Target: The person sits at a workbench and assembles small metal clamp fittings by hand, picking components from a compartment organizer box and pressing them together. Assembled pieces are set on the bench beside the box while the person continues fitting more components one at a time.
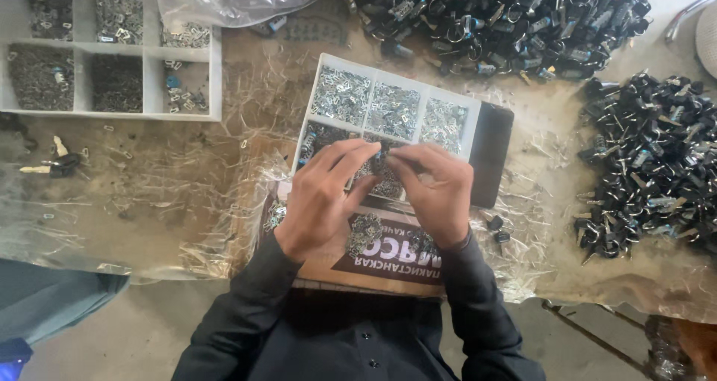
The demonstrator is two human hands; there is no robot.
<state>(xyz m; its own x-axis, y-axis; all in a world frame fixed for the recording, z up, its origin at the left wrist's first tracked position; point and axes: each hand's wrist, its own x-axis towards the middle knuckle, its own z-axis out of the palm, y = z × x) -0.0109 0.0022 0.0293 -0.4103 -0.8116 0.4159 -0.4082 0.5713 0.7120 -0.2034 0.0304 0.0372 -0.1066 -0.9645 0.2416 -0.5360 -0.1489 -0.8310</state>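
My left hand (323, 194) and my right hand (437, 190) meet fingertip to fingertip over the near row of a white compartment tray (373, 75). Between the fingertips sits a small dark part (386, 151), pinched from both sides; its shape is too small to make out. The tray's cells hold several small shiny metal pieces (342, 95). Under my wrists lies a brown cardboard piece (388, 258) with a loose heap of the same metal pieces (364, 231) on it. Dark sleeves cover both forearms.
A second white compartment tray (153, 52) with dark and silver bits stands at the far left. Big heaps of black key-like parts lie at the top (500, 19) and right (650, 164). Crinkled clear plastic (172, 194) covers the table. A loose key (52, 166) lies left.
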